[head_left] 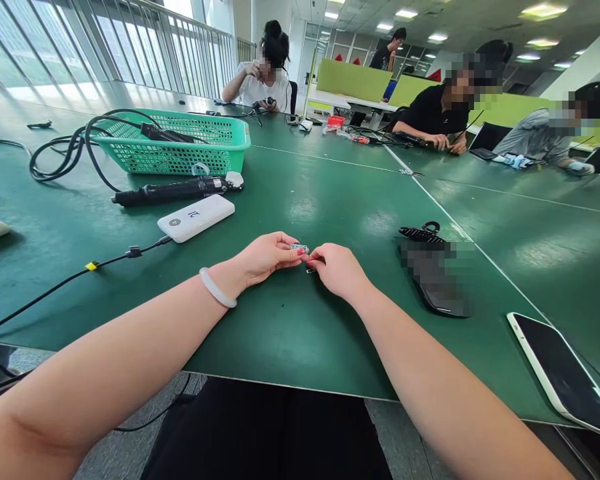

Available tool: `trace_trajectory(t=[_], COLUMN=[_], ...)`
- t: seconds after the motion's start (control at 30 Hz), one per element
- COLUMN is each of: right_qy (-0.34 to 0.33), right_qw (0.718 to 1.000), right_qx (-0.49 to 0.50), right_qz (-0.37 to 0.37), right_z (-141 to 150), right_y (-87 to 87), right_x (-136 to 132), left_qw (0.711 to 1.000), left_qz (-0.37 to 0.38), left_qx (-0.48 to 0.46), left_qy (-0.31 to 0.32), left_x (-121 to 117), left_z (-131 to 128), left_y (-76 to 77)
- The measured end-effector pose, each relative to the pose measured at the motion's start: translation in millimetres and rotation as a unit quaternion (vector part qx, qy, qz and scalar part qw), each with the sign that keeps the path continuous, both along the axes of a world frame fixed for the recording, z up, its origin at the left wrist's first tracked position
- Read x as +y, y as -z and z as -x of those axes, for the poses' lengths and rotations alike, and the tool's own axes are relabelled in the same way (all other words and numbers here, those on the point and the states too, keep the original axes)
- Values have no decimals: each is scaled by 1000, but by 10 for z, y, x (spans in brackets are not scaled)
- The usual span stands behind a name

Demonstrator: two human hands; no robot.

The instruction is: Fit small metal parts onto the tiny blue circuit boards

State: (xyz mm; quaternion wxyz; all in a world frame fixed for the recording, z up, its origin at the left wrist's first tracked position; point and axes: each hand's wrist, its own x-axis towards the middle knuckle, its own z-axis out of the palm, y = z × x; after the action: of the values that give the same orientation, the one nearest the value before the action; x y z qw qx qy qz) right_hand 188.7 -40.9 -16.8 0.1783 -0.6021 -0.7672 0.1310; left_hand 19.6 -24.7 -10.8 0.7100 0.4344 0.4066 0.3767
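My left hand [267, 260], with a pale bangle [217, 289] at the wrist, pinches a small circuit board [299, 247] between thumb and fingers. It is tiny, grey-blue and partly covered by the fingertips. Close against it from the right is my right hand [341, 272], its thumb and forefinger closed together at the board's near edge. A small, light-coloured bit [310, 271] shows just below those fingertips; I cannot tell whether they grip it. Both hands are just above the green tabletop [290, 327].
Left of my hands lie a white power bank [197, 218] with a cable, a black electric screwdriver [173, 191] and a green basket [175, 160]. To the right are a black pouch-like item [435, 280], a black hair claw [423, 233] and a phone [565, 367]. Several people sit farther back.
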Motion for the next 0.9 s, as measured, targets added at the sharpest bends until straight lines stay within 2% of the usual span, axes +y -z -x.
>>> trace_trajectory(t=[0.27,0.43,0.57,0.9], right_qy=[4,31,30,14], right_qw=[1000,981,962,962], right_qx=[9,177,262,258], right_qz=[-18,-71,-67,-86], right_z=[-57,-75,-42,-16], right_y=[34,-41,-96,-47], right_x=[27,-13,-71,-62], left_qw=[1000,998,997,995], left_qz=[-7,-27,-43,-69], left_qx=[15,44,51,68], left_qy=[-3,-25,-38,-36], left_x=[-18,-43,-55,-41], left_z=[-12,-20,-31,-45], left_y=[-9,-44,-68,-47])
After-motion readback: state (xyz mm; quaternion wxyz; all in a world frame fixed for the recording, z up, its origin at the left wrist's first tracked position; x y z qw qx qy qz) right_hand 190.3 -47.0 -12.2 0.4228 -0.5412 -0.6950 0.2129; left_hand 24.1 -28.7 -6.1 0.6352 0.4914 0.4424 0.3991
